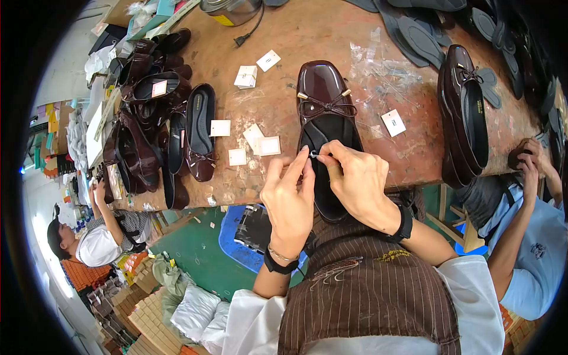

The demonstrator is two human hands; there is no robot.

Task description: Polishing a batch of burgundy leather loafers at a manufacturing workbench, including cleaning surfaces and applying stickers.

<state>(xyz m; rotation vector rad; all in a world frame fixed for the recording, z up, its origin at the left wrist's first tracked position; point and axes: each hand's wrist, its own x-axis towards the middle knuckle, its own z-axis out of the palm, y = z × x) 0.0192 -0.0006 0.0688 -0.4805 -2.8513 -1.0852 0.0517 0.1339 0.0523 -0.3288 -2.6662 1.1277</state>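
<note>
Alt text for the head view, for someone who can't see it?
The wearer's left hand and right hand meet at a small pale item over a glossy dark-brown bow-trimmed shoe on a worn workbench. More shoes lie piled at left, white tags are scattered nearby, and grey insoles lie at upper right.

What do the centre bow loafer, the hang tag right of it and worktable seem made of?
Bow loafer: likely patent leather or glossy synthetic; sharp toe highlights.
Hang tag: probably matte card; flat, crisp-edged.
Worktable: perhaps wood or board, worn finish; scuffed, patchy brown top.
</note>
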